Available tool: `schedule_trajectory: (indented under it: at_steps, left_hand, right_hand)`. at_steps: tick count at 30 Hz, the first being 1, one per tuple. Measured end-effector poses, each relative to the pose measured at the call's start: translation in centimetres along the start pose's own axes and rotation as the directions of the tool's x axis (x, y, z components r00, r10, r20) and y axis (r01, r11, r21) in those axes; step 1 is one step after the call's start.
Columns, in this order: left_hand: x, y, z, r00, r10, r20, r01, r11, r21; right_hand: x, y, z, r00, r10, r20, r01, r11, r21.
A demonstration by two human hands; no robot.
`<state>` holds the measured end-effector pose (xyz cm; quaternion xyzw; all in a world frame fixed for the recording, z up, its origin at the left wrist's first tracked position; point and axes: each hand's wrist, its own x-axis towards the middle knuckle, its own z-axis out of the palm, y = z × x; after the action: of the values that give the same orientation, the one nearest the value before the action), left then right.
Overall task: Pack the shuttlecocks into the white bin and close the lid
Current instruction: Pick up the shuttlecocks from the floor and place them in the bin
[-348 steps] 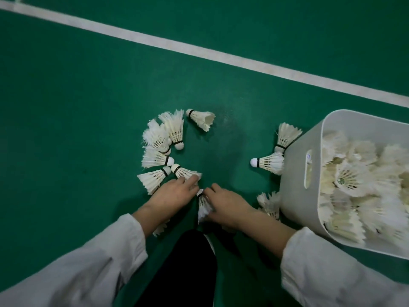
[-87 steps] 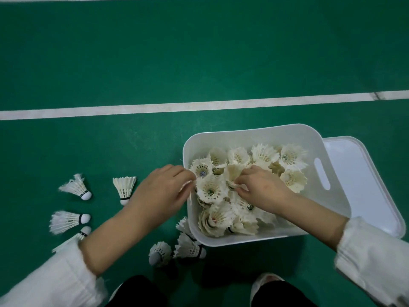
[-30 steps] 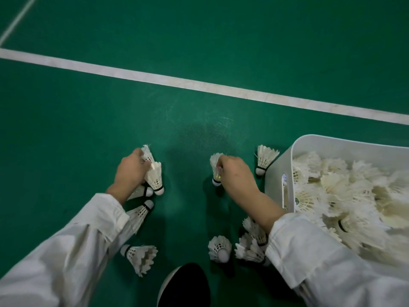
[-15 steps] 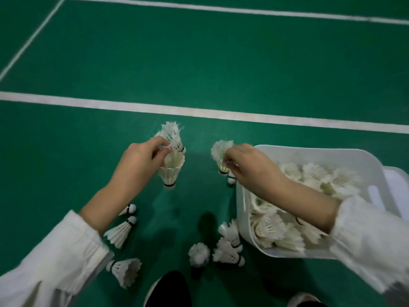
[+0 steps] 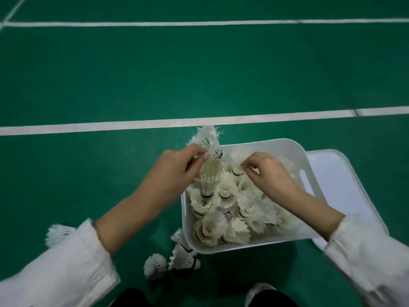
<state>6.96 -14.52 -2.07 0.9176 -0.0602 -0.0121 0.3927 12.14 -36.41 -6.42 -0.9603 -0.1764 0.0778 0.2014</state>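
Head view: green court floor; lid lies off, right of white bin, heaped full. My left hand pinches two shuttlecocks over bin's left rim; right hand pinches one shuttlecock inside. Risk: left pair spills outside rim; strays at near corner forgotten.

This is a badminton court. The floor is a smooth green sports surface. A painted white line runs across it just beyond the white bin. A second line lies parallel to it, well beyond the bin, and meets a side line at its left end. The bin is heaped with feather shuttlecocks, and loose shuttlecocks lie on the floor at its near left corner.
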Motion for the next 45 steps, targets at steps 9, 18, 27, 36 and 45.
schedule_trajectory:
  at_steps: [9,18,27,36,45]
  left_hand:
    - [-0.9,-1.2,2.8,0.987,-0.149,0.061,0.154,0.983,-0.096]
    - [-1.0,-0.1,4.1,0.984,-0.157,0.084,0.171,0.964,-0.201]
    - [-1.2,1.2,4.8,0.979,-0.203,0.035,0.203,0.917,-0.343]
    - [0.3,-1.0,2.3,0.985,-0.122,-0.125,0.113,0.991,-0.076]
    - [-3.4,0.4,10.4,0.860,0.204,0.469,-0.263,0.963,0.063]
  right_hand:
    - [2.3,2.9,5.0,0.987,0.005,0.161,0.005,0.998,-0.064]
    - [-3.3,-1.4,-0.8,0.978,-0.011,0.209,-0.078,0.908,0.413]
    - [-4.8,-3.3,0.7,0.977,-0.003,0.215,-0.127,0.799,0.588]
    - [-5.2,2.0,-2.3,0.967,0.221,0.127,-0.254,0.806,0.535]
    - [-5.3,5.5,-1.4,0.920,0.386,0.069,-0.369,0.792,0.486]
